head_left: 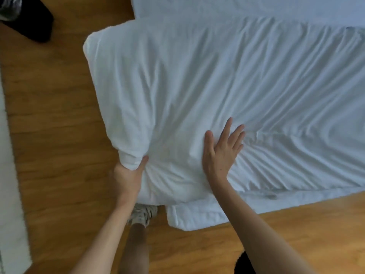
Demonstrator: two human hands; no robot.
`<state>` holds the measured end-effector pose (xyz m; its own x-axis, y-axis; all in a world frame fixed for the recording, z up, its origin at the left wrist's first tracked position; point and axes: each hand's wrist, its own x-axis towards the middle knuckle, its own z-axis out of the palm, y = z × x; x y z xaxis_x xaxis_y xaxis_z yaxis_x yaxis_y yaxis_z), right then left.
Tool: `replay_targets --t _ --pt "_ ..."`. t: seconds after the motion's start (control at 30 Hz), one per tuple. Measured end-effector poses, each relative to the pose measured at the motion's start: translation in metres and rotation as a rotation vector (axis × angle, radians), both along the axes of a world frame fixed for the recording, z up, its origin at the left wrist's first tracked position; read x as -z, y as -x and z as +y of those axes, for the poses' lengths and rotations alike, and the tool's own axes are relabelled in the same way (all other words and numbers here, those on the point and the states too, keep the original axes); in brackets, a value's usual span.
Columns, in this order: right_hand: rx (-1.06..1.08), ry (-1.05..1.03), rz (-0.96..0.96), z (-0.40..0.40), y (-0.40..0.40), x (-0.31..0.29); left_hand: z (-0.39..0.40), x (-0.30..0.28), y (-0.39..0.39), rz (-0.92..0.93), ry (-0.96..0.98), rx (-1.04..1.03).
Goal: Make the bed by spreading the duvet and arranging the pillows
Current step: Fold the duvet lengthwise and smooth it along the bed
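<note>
Left hand (129,171) gripping the duvet (197,86) corner to pull it taut; right hand (223,147) flat, fingers spread, smoothing wrinkles.

Duvet (217,86): white woven cloth, matt, soft, heavily creased with fine radiating wrinkles. Bed sheet (237,4) behind it: white matt cloth, smoother. Folded edge (197,216) at the bed corner: thicker white fabric with a stitched hem. Floor (55,119): orange-brown wood planks, smooth, low sheen, visible grain. Shoe (143,214): pale fabric, patterned, matt. Strip (9,175) at left: off-white, soft-looking, blurred.
</note>
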<state>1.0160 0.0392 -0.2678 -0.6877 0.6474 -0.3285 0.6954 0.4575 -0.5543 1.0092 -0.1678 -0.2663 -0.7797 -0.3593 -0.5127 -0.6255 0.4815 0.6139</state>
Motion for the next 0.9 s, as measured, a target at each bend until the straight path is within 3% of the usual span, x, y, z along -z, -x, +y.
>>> replay_targets --t 0.07,0.17,0.23,0.3,0.37,0.5,0.7,0.8,0.9 --pt "0.125 -0.016 0.033 -0.015 0.003 -0.014 -0.031 -0.015 -0.007 0.175 0.161 0.194" --pt "0.117 -0.163 0.130 -0.063 0.000 -0.035 -0.067 -0.022 -0.006 0.336 0.301 0.422" --pt "-0.017 -0.227 0.042 -0.102 -0.001 -0.028 -0.075 -0.018 0.000 0.115 0.247 0.434" --pt "-0.181 -0.274 -0.190 -0.131 -0.002 -0.004 -0.089 -0.012 0.002 -0.188 0.211 0.421" --pt "-0.221 -0.293 -0.364 -0.141 0.003 0.016 -0.115 -0.010 0.009 -0.280 0.281 0.479" --pt "-0.230 -0.338 -0.394 -0.138 0.005 0.025 -0.143 -0.016 0.068 0.052 0.368 0.706" --pt "-0.196 -0.326 -0.328 -0.139 0.002 0.036 -0.059 -0.038 0.189 0.584 0.256 1.082" --pt "-0.189 -0.305 -0.314 -0.137 0.001 0.037 -0.007 -0.038 0.242 0.624 0.319 1.378" --pt "-0.138 -0.289 -0.283 -0.137 0.005 0.040 0.026 -0.021 0.287 0.477 0.410 1.606"
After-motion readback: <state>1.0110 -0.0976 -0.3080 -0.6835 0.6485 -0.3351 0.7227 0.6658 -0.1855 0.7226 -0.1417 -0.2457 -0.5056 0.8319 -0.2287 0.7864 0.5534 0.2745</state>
